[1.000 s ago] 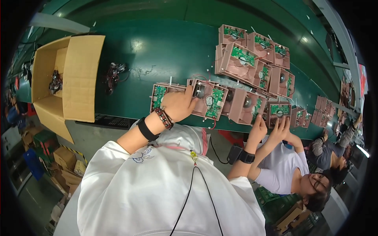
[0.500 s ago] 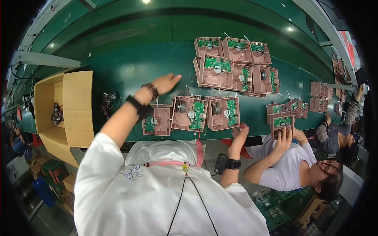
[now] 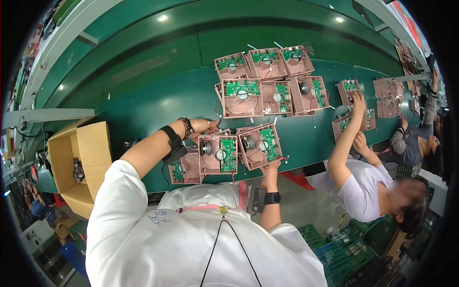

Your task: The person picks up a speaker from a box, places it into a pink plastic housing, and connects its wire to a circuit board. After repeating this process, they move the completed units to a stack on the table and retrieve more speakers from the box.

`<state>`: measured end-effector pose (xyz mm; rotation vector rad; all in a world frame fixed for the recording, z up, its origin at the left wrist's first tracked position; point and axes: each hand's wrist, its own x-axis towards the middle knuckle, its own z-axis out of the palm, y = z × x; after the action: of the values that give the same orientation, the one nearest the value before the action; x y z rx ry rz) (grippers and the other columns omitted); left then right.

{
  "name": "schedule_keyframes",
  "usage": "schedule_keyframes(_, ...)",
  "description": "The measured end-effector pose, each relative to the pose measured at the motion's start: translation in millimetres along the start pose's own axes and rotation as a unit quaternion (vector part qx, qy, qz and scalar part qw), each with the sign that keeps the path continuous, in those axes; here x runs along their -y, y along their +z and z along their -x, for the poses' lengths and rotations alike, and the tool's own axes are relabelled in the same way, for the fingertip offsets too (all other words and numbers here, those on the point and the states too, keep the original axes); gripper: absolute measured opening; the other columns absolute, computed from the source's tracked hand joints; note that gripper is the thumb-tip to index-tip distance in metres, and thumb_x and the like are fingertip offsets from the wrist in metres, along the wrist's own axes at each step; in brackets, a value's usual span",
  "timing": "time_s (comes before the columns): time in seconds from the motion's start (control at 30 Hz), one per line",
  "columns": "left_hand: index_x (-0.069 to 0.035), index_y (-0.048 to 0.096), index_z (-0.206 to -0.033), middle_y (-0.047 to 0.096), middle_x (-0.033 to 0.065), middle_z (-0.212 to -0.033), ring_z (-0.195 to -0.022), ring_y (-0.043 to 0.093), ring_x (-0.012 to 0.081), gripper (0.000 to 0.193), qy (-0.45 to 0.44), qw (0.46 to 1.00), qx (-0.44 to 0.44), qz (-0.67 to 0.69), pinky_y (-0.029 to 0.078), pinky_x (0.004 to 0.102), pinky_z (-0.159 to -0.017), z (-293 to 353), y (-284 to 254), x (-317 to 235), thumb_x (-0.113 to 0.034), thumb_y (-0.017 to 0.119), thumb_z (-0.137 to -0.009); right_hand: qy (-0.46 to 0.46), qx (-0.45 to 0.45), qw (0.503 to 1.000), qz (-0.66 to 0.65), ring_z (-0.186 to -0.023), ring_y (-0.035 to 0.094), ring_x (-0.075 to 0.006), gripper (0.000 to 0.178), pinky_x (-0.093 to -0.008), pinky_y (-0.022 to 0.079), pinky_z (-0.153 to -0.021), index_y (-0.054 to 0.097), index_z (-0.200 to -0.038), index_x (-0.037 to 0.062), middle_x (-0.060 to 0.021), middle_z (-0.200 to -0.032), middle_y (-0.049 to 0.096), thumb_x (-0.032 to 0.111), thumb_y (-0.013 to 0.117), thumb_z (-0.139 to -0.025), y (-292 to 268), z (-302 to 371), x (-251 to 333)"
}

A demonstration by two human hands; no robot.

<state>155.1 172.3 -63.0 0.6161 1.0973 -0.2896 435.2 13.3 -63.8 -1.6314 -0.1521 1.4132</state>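
Three open pink plastic housings stand in a row before me, each with a green circuit board and wires. My left hand (image 3: 205, 127) reaches over the left housing (image 3: 180, 168) to the far edge of the middle housing (image 3: 218, 160). Its fingers are apart and partly hidden behind that box. My right hand (image 3: 271, 169) grips the near wall of the right housing (image 3: 259, 147), fingers partly hidden by it. That housing sits at a slant, with a black speaker on its left side.
Behind the row stand several more pink housings (image 3: 242, 104), some stacked. An open cardboard box (image 3: 94, 160) at the left holds dark coiled parts (image 3: 78, 170). At the right, a co-worker's hand (image 3: 356, 99) touches another housing (image 3: 347, 95). Green crates (image 3: 313, 235) stand below.
My left hand has drawn back from the table to the middle housing. My right hand has closed on the right housing, which has turned askew. The co-worker has set a housing farther back.
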Motion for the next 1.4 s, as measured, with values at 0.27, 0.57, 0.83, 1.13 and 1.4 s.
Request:
schedule_keyframes(0.27, -0.01, 0.048, -0.121, 0.031, 0.0095, -0.137, -0.122, 0.034, 0.029, 0.066, 0.003, 0.997, -0.001, 0.081, 0.03, 0.0547, -0.094, -0.6, 14.0, -0.5, -0.062, 0.042, -0.082, -0.076, -0.004, 0.997, 0.009, -0.103, 0.054, -0.0178, 0.034, -0.0305, 0.044, -0.085, 0.041, -0.125, 0.0053, -0.007, -0.117, 0.052, 0.015, 0.041, -0.092, -8.2, -3.7, 2.4)
schedule_keyframes(0.57, -0.007, 0.046, -0.118, 0.048, 0.0111, -0.114, -0.099, 0.05, 0.0216, 0.05, 0.083, 0.963, -0.064, 0.248, 0.038, 0.0439, -0.091, 28.5, 78.2, -30.9, -0.045, 0.045, -0.085, -0.123, -0.072, 0.99, -0.014, -0.104, 0.051, -0.017, 0.037, -0.0292, 0.042, -0.086, 0.041, -0.126, 0.0047, -0.0066, -0.118, 0.051, 0.014, 0.044, -0.09, -38.4, -23.1, 17.0)
schedule_keyframes(0.83, -0.009, 0.047, -0.113, 0.048, 0.0098, -0.108, -0.096, 0.05, 0.0243, 0.041, 0.141, 0.848, -0.066, 0.506, 0.041, 0.0414, -0.087, -1.0, 133.9, -34.2, -0.032, 0.052, -0.08, -0.163, -0.125, 0.978, -0.038, -0.105, 0.05, -0.0185, 0.038, -0.0295, 0.041, -0.087, 0.039, -0.127, 0.004, -0.0087, -0.121, 0.049, 0.019, 0.043, -0.092, -57.0, -39.0, 56.3)
schedule_keyframes(1.13, -0.009, 0.047, -0.112, 0.049, 0.0081, -0.109, -0.1, 0.049, 0.022, 0.039, 0.23, 0.837, 0.006, 0.497, 0.04, 0.0389, -0.09, -28.5, 158.3, -40.3, -0.026, 0.054, -0.079, -0.358, -0.368, 0.848, 0.13, -0.102, 0.05, -0.0248, 0.034, -0.0329, 0.042, -0.087, 0.039, -0.123, 0.0036, -0.0085, -0.117, 0.048, 0.017, 0.042, -0.092, -76.9, -1.6, 90.8)
schedule_keyframes(1.4, -0.008, 0.044, -0.119, 0.049, 0.0068, -0.112, -0.104, 0.048, 0.021, 0.045, 0.211, 0.85, -0.007, 0.483, 0.038, 0.0356, -0.091, 7.5, 184.0, -20.0, -0.026, 0.055, -0.08, -0.477, -0.141, 0.591, 0.635, -0.095, 0.054, -0.0361, 0.03, -0.041, 0.043, -0.078, 0.056, -0.102, 0.002, -0.0185, -0.105, 0.056, 0.026, 0.053, -0.085, 18.0, -91.0, 297.8)
